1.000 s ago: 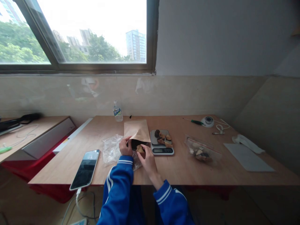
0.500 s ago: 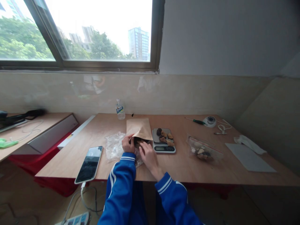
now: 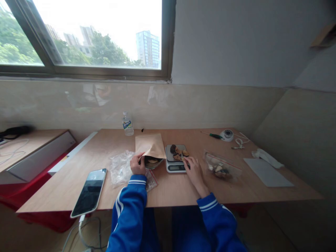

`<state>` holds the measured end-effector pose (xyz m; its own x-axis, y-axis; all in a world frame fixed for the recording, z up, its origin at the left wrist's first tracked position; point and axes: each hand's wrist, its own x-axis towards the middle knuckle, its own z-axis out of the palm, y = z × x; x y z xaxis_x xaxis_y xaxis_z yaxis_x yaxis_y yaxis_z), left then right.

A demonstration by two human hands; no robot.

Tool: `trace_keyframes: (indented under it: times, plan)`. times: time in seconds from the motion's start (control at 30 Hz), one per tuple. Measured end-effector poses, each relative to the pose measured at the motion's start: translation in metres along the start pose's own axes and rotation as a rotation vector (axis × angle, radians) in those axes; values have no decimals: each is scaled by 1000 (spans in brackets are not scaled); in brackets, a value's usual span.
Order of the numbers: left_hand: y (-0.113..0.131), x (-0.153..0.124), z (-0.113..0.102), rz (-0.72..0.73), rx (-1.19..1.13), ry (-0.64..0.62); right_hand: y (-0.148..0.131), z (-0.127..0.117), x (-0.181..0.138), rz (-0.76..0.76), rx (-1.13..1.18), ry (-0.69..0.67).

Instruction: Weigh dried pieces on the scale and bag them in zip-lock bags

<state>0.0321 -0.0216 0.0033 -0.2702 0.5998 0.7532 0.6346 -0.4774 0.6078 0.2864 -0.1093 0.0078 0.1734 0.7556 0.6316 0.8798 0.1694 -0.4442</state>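
Here, on the tabletop, we have a paper bag, its mouth facing the near edge, and a scale beside its right edge. Our left hand pinches the bag's near left corner; our right hand, partly closed, reaches over the scale's right edge to the dried pieces on it, gripping one or none, we cannot tell.
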Motion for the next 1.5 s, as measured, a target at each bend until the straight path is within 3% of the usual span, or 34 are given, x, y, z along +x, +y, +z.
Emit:
trace_keyframes:
  times: [0.17,0.37,0.53,0.8,0.97,1.17,1.37,1.5]
  plan:
    - [-1,1,0,28,-12,4,11,7,16,-93,-70,-52]
    - [-1,0,0,32,-11,4,21,12,28,-96,-82,-50]
    - [-1,0,0,26,-2,11,27,14,27,31,66,55]
    - [-1,0,0,35,-2,8,32,20,39,127,253,-37]
    - [0,0,-1,38,-8,7,48,22,42,202,297,38]
    - [1,-1,-1,18,6,4,62,28,37,269,330,-108]
    - [-2,-2,0,30,13,18,69,28,36,280,81,12]
    - [-1,-1,0,53,8,36,69,30,38,338,150,96]
